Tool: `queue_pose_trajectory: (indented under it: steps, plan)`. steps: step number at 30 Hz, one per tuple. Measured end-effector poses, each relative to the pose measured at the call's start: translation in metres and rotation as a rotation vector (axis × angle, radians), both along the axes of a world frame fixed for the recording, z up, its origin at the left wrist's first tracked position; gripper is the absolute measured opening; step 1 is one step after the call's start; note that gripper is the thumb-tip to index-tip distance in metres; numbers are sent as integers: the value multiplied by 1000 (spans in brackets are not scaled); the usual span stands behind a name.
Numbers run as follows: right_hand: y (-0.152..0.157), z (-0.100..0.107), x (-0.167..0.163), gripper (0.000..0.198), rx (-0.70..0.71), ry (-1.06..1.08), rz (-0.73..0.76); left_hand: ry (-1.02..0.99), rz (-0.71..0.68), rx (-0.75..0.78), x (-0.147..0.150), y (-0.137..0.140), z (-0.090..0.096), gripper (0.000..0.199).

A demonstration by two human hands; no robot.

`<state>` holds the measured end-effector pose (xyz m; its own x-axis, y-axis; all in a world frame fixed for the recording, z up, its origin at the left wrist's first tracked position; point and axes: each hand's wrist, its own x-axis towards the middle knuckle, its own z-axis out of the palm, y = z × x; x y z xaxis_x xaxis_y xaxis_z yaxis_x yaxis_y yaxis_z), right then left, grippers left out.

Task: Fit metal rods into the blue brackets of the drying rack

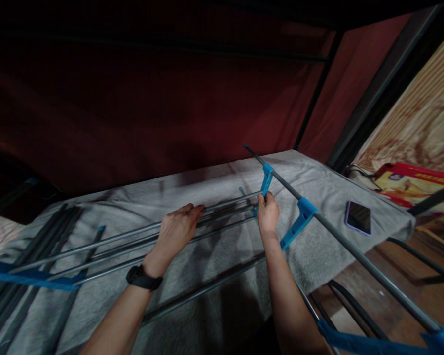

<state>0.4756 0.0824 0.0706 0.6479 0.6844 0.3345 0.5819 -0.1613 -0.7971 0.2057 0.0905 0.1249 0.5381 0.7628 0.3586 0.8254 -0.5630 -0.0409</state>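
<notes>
My left hand (180, 228), wearing a black wristband (144, 280), is wrapped around a thin grey metal rod (229, 201). At that rod's right end, my right hand (268, 213) closes on a blue plastic bracket (267, 176); its fingers partly hide the joint. The bracket is fitted on a long grey pipe (355, 252) that slants across the right side. A second blue bracket arm (299, 226) comes off the same pipe. Several thin rods run leftward below my left hand into a blue plastic bar (29, 277).
A grey blanket (222, 276) lies under the frame. Dark tubes (40, 236) are bunched at the left. A phone (358, 218) lies on the blanket to the right, near a red and yellow box (418, 182). Behind stands a dark red panel (170, 113).
</notes>
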Motion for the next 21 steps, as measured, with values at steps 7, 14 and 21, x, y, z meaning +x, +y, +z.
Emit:
queue_pose_trajectory:
  steps: [7,14,21]
  plan:
    - [1,-1,0,29,-10,-25,-9,1,8,-36,0,-1,3,42]
    - [1,-2,-2,30,9,-42,-21,-1,9,-76,2,0,6,43]
    - [0,-2,-2,30,11,-35,-28,0,31,-113,2,-1,8,42]
